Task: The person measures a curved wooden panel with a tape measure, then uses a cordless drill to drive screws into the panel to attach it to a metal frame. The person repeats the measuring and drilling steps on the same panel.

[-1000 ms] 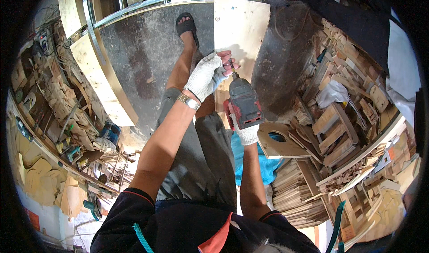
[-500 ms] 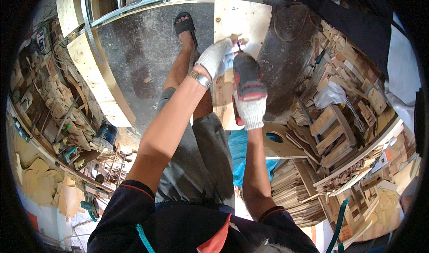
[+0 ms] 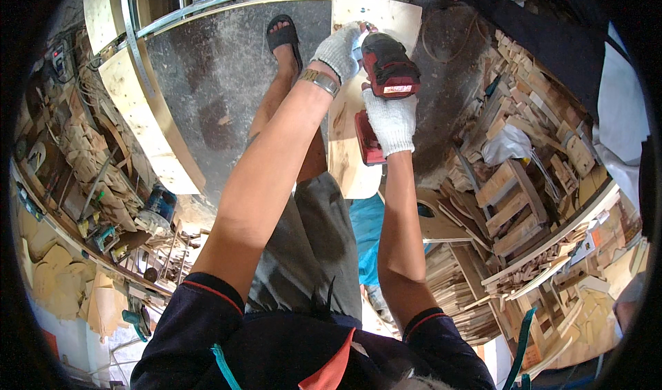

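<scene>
My right hand (image 3: 391,120), in a white knit glove, grips the handle of a red and black cordless drill (image 3: 385,76) held over a pale plywood board (image 3: 358,162) that leans against my legs. My left hand (image 3: 338,48), also gloved, reaches to the drill's nose at the board's upper part, fingers pinched there; what they hold is too small to tell. A metal watch sits on my left wrist. My sandalled foot (image 3: 283,35) rests on the grey floor beyond the board.
Stacks of cut wooden pieces (image 3: 517,197) crowd the right side. A curved plywood panel (image 3: 148,124) and a metal rail lie to the left, with tools and scraps (image 3: 103,204) along a bench. Another person's dark trousers and sandal (image 3: 510,4) are at top right.
Both hands have lifted the drill farther up the board, away from me. My right hand has gone from under the drill to gripping its handle.
</scene>
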